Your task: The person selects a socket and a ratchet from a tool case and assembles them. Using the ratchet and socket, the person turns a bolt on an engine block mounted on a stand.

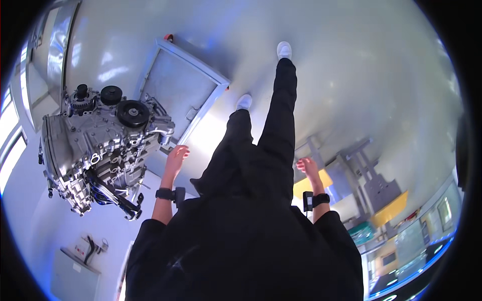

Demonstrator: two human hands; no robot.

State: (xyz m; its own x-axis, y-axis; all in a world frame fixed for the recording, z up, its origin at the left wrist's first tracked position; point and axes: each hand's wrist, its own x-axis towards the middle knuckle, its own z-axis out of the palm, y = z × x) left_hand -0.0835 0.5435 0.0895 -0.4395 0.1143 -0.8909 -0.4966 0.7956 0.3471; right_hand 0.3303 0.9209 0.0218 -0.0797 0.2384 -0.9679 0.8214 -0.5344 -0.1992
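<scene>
The pale, glossy floor [381, 90] spreads out widest, and on it I see a person dressed in black [251, 236], right foot set ahead of the left. To the person's left sits a bulky silver-grey automotive engine [85, 130], its pulleys facing the far side and a black hose-like part [108, 195] along its near side. Just beyond it is a low grey metal platform [175, 80] with a raised rim and a red piece [169, 37] at its far corner. Over on the right stands a grey metal fixture [381, 188] with yellow panels [391, 209], and a bundle of green plastic [361, 233] lies near it. The engine's large black pulley [133, 113] is bigger than the black one [111, 95] beside it. White shoes [284, 50] show at the ends of the trousers. The left hand [176, 154] hangs loosely open, fingers parted, near the engine's right side and the platform's edge; whether it brushes either I can't tell. The right hand [307, 166] is relaxed too, fingers slightly curled but unclosed, near the yellow-panelled fixture. Each wrist wears a black strap [320, 200] carrying a small black box [308, 201]
</scene>
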